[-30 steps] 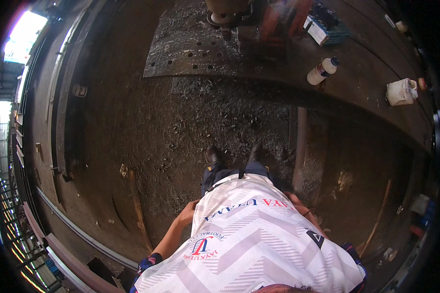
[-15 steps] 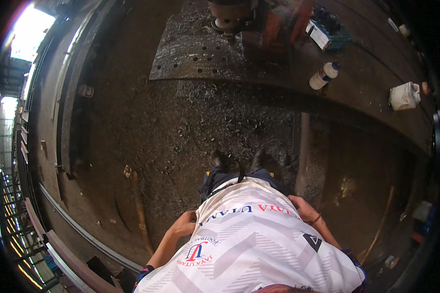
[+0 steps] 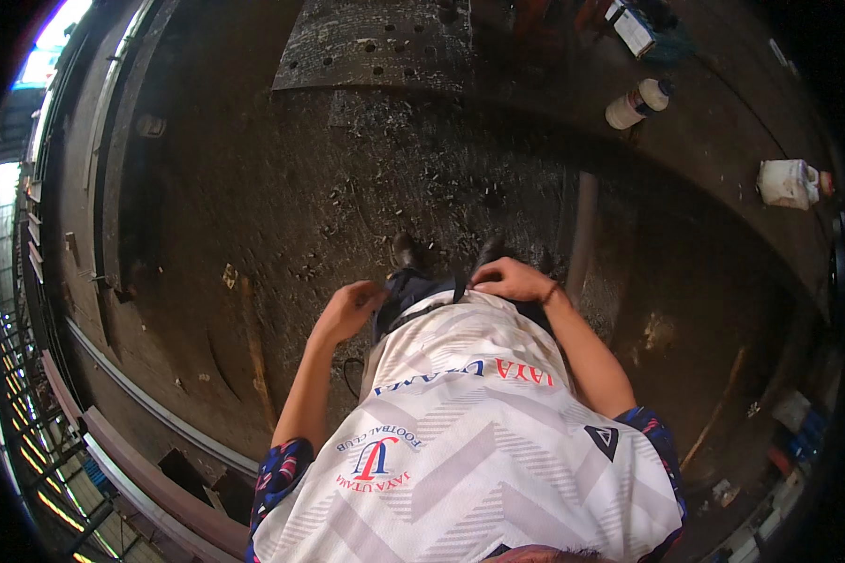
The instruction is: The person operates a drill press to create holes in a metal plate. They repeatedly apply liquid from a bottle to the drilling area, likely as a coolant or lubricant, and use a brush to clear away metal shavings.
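Here, both hands sit at the waist, at the hem of a white patterned shirt [image 3: 460, 441]. The left hand [image 3: 347, 310] has its fingers curled, pinching the dark waistband [image 3: 418, 293] just beside them. The right hand [image 3: 512, 279] rests fingers-down on the shirt hem, bent but gripping nothing clearly. Beyond the fingertips lie dark shoes [image 3: 408, 251] on the gritty floor [image 3: 253, 206].

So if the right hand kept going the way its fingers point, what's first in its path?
The right hand points inward along the shirt hem, so it would probably meet the left hand first. Depth is unclear, so it might pass above it.
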`<control>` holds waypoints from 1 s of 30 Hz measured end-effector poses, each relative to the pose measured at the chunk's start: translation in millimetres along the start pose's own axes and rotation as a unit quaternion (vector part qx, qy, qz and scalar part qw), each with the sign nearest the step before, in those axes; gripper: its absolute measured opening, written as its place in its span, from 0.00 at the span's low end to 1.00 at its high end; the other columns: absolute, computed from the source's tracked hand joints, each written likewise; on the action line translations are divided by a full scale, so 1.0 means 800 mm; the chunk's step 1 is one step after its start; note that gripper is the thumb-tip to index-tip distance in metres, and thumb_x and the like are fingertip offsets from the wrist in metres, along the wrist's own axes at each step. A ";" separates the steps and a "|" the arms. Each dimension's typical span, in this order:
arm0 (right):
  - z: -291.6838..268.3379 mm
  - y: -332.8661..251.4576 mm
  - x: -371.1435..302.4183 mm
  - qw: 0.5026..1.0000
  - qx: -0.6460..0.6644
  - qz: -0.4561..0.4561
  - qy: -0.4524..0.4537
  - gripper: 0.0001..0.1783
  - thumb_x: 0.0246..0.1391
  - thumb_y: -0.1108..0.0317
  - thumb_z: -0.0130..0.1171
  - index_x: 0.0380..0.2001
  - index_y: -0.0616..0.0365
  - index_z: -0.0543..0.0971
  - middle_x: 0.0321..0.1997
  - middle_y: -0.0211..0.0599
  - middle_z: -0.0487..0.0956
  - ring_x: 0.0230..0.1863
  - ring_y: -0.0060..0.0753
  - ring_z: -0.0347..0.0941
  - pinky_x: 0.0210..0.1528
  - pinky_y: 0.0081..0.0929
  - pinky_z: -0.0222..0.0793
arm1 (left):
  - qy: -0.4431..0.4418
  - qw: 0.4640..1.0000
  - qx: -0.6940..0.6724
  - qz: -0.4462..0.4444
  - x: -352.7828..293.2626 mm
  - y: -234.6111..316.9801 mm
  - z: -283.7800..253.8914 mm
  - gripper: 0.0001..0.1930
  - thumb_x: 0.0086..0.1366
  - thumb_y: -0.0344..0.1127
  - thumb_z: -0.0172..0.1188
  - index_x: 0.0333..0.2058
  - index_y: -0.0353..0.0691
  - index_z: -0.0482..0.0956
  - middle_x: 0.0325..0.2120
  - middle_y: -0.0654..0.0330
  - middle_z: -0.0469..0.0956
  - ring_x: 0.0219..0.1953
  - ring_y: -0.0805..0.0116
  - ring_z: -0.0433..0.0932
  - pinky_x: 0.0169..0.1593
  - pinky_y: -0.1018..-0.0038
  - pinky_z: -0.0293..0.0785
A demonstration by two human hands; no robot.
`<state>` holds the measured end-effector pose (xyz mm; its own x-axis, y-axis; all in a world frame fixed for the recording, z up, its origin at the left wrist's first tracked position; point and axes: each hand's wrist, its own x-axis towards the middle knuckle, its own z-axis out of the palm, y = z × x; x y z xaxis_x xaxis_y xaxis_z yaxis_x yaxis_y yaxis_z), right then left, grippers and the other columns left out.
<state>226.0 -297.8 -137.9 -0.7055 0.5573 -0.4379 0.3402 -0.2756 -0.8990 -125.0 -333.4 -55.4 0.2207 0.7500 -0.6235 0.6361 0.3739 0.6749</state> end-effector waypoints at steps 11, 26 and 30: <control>0.009 0.004 0.046 0.996 -0.057 0.006 -0.062 0.25 0.53 0.52 0.61 0.42 0.65 0.80 0.40 0.49 0.82 0.41 0.34 0.76 0.45 0.32 0.70 | -0.147 0.977 0.155 0.024 0.062 0.023 0.032 0.20 0.65 0.47 0.53 0.42 0.35 0.81 0.39 0.45 0.81 0.43 0.52 0.80 0.46 0.63 0.74; 0.011 -0.010 0.041 0.992 -0.083 0.083 -0.036 0.26 0.52 0.52 0.59 0.38 0.70 0.78 0.36 0.53 0.81 0.40 0.38 0.77 0.42 0.32 0.70 | -0.249 0.951 0.183 -0.020 0.093 -0.005 0.006 0.22 0.63 0.46 0.53 0.48 0.36 0.79 0.46 0.49 0.80 0.48 0.57 0.78 0.51 0.64 0.72; 0.014 0.012 0.045 0.996 -0.066 0.052 -0.006 0.23 0.53 0.54 0.59 0.36 0.68 0.80 0.34 0.48 0.82 0.36 0.34 0.77 0.39 0.33 0.71 | -0.284 0.948 0.145 0.013 0.094 -0.006 -0.001 0.23 0.61 0.48 0.56 0.48 0.37 0.79 0.45 0.50 0.80 0.47 0.58 0.78 0.51 0.65 0.72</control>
<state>196.8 -289.3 -162.1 -0.6699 0.5211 -0.5289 0.4899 -0.2250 -0.8422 -112.2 -278.5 -105.0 0.5494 0.3111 -0.7755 0.7832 0.1318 0.6077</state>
